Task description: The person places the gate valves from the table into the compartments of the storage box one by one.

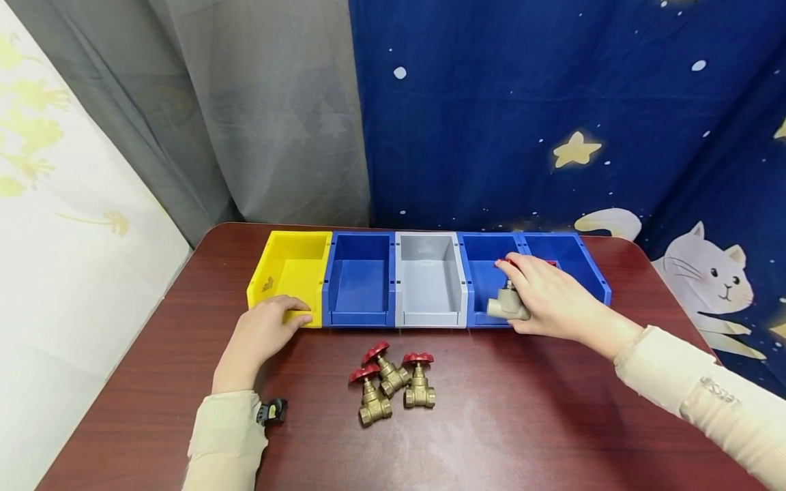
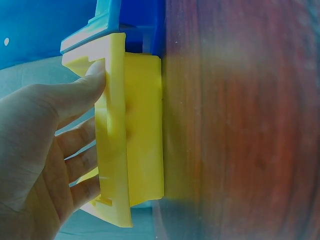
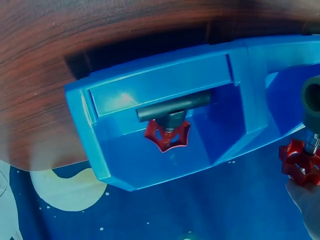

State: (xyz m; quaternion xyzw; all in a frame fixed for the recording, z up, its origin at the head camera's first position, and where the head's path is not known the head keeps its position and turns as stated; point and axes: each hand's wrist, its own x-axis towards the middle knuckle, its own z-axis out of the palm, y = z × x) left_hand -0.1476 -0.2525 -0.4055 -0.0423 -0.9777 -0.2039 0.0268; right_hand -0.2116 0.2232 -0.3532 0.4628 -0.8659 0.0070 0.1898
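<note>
Head view: right hand [image 1: 548,294] grips a grey valve [image 1: 508,304] above the front wall of a blue bin [image 1: 490,255], apparently to clear it; three brass gate valves [image 1: 391,379] lie nearer. Left wrist: left hand [image 2: 47,132] grips the yellow bin [image 2: 145,125] lip, presumably for steadiness. Right wrist: a divider [image 3: 254,97] separates another red-wheeled valve [image 3: 173,118].

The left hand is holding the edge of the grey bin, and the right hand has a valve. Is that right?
Not quite: the bin's colour is wrong. The left hand holds the edge of the yellow bin, as the left wrist view shows. The right hand does have a valve.
</note>
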